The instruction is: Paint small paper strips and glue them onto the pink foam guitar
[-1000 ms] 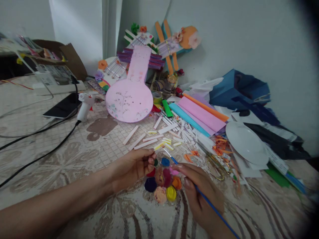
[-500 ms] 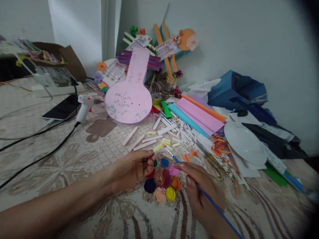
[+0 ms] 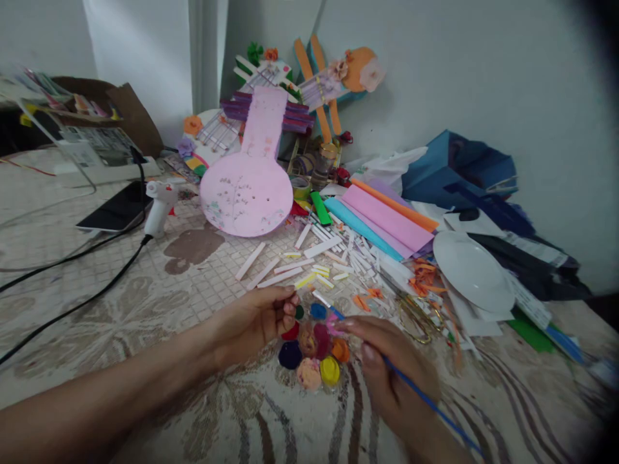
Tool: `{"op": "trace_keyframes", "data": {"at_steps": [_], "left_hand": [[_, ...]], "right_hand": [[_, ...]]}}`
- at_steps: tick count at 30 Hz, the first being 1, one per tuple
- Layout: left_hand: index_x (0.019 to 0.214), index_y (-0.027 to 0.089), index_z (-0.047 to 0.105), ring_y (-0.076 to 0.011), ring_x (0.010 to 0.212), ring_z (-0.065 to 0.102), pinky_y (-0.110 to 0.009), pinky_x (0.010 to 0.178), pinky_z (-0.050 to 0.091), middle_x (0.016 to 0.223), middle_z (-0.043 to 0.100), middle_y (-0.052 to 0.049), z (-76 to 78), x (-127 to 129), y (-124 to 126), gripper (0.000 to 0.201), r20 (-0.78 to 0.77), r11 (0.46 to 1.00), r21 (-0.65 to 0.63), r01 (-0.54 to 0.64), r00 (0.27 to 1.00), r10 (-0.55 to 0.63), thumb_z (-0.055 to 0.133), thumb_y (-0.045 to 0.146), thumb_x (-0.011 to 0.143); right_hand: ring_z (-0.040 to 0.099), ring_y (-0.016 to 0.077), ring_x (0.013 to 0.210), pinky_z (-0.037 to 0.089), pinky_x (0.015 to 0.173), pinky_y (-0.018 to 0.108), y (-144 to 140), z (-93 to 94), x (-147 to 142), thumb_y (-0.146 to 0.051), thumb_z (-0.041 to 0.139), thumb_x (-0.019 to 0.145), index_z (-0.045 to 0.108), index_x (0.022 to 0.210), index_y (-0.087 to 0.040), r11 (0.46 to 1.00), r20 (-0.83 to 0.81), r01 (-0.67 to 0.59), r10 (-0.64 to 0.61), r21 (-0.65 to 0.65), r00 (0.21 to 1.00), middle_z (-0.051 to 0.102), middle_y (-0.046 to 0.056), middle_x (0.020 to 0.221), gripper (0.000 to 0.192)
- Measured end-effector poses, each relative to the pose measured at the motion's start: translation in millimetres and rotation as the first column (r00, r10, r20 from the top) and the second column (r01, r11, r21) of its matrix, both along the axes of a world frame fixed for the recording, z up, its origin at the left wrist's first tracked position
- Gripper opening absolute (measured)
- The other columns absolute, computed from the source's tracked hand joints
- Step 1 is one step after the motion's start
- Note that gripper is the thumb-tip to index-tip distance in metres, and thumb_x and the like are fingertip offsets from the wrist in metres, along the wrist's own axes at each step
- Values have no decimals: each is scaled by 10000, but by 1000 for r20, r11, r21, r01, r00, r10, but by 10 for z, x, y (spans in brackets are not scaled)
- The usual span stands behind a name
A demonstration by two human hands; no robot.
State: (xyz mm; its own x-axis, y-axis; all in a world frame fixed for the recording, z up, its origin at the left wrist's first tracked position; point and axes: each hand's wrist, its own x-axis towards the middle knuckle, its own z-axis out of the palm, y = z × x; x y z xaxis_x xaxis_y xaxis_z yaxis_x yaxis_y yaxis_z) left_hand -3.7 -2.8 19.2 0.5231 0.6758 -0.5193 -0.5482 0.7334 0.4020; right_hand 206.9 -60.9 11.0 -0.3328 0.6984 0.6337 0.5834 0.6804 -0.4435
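My left hand (image 3: 261, 322) pinches one end of a small yellow-painted strip (image 3: 304, 281) between thumb and fingertips. My right hand (image 3: 394, 374) is closed around a blue paintbrush (image 3: 420, 393), whose pale tip is close to the strip but apart from it. Below and between both hands sits a cluster of round paint pots (image 3: 329, 370) in yellow, orange, peach, dark blue, red, pink and other colours. Just beyond my fingers lie several yellow strips (image 3: 323, 272) and many white strips (image 3: 285, 274), scattered over the patterned tablecloth (image 3: 213, 419).
At the back stands a pink guitar-shaped cutout (image 3: 246, 193) before other decorated cutouts. A white glue gun (image 3: 159, 209) and its cord lie left, near a tablet (image 3: 113, 207). Rightward are coloured paper sheets (image 3: 387, 219), scissors (image 3: 416, 319), a white plate (image 3: 471, 270) and a blue bag (image 3: 454, 167).
The brush tip has drawn back slightly, down and left, from the yellow strip. The whole view has shifted a little; both hands keep their grips.
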Motion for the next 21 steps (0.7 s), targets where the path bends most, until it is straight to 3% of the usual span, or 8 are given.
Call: {"op": "trace_keyframes", "data": {"at_steps": [3,7,9,15,21], "left_hand": [[677,75,590,-57,557,513,-153,561,509,691,550,-36,7,-1,4,223,-21,1000,-9,-2,1000,2,461,38,856],[669,77,579,-54,554,501,-147,543,498,691,542,-34,29,-2,10,231,-36,1000,-20,-2,999,2,454,48,862],[673,79,574,-54,555,499,-145,539,494,694,540,-35,40,-2,12,227,-40,1000,-27,0,999,-1,451,45,861],[682,78,568,-56,558,499,-149,543,496,706,537,-41,26,-5,11,209,-37,1000,-16,0,999,-1,456,35,853],[695,73,573,-58,564,504,-152,545,504,709,536,-41,-12,-13,21,201,2,1000,-26,15,1000,-15,454,37,854]], "right_hand": [[647,175,852,522,761,329,19,58,122,-102,442,843,614,999,-185,996,-167,-13,-3,-90,986,681,48,866,247],[568,132,564,445,538,276,46,113,321,-152,407,868,605,812,-174,932,-232,-227,163,-284,959,585,7,615,208],[533,120,522,406,509,267,52,130,380,-162,408,865,583,771,-176,909,-214,-265,203,-322,956,558,-5,587,199],[535,106,545,375,536,259,67,151,360,-161,393,856,553,731,-184,911,-10,-226,237,-344,971,543,-19,588,204],[541,101,556,378,542,247,73,124,294,-153,384,839,550,742,-187,904,31,-238,266,-354,963,560,-21,607,195]]}}
